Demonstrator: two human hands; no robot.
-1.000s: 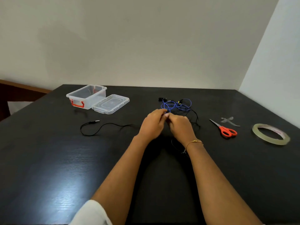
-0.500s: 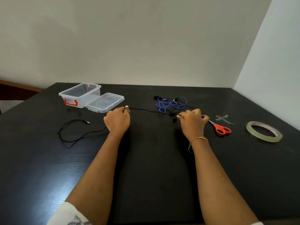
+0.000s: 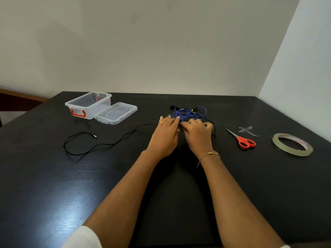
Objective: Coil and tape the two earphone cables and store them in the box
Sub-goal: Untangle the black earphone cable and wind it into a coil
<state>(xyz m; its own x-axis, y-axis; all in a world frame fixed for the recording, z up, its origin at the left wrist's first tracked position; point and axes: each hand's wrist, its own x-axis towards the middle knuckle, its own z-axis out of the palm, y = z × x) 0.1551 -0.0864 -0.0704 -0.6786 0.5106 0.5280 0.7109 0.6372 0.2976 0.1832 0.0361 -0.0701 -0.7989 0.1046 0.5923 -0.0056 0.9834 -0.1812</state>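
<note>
black cable (image 3: 107,143) | left hand (image 3: 165,136) back beside right hand (image 3: 198,136) | right fingers clamp cable; left fingers' state unclear

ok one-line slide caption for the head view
Both hands gather the black earphone cable beside the blue one, box open.

Black table (image 3: 53,194) — box (image 3: 89,106), lid (image 3: 116,112), scissors (image 3: 241,139), tape roll (image 3: 292,144).

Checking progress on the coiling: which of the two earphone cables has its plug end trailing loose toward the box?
The black earphone cable; the blue earphone cable sits bunched beyond the hands.
</note>
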